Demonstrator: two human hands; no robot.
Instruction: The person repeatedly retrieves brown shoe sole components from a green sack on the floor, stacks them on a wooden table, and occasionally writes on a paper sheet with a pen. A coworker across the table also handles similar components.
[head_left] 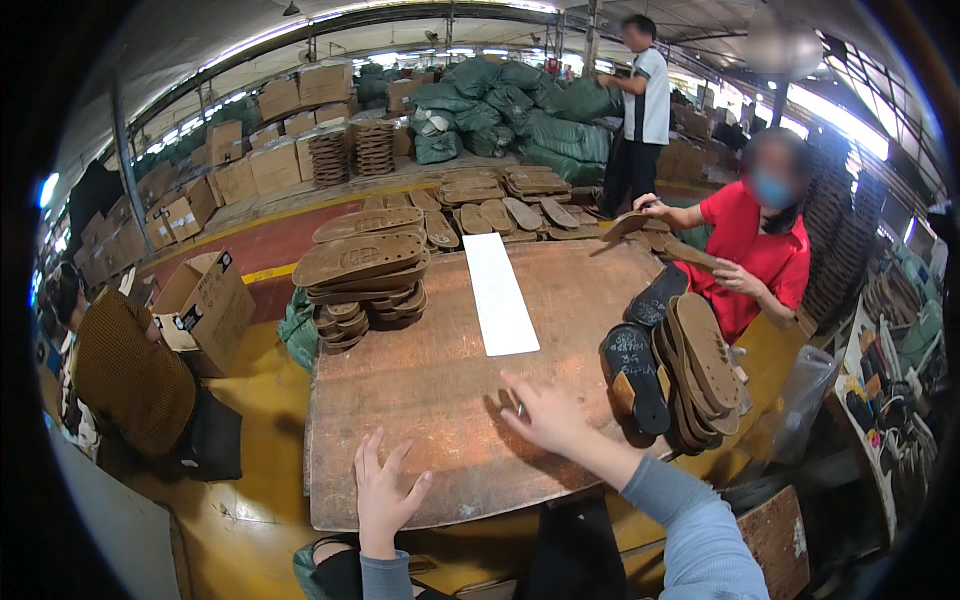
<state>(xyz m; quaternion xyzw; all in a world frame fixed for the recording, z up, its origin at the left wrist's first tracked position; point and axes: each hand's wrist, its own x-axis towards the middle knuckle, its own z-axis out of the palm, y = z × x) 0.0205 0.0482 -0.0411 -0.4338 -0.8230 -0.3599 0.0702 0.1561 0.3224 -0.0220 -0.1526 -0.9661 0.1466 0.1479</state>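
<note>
My left hand (386, 497) rests near the front edge of the wooden table (440, 400), its fingers spread and nothing in them. Farther right, my right hand (548, 412) hovers low over the tabletop with fingers apart. A small shiny spot shows at its fingers; I cannot tell whether it is a ring or something held. Beyond the hands a long white sheet (498, 295) lies flat. At the table's right side lie black soles (636, 378) with pale handwriting, beside a stack of brown soles (700, 365).
Stacked brown soles (365, 260) stand at the far left corner, with more soles (505, 215) along the back. Across the table a person in red (765, 255) holds a sole in each hand. Another person (135, 375) sits left, near an open carton (208, 310).
</note>
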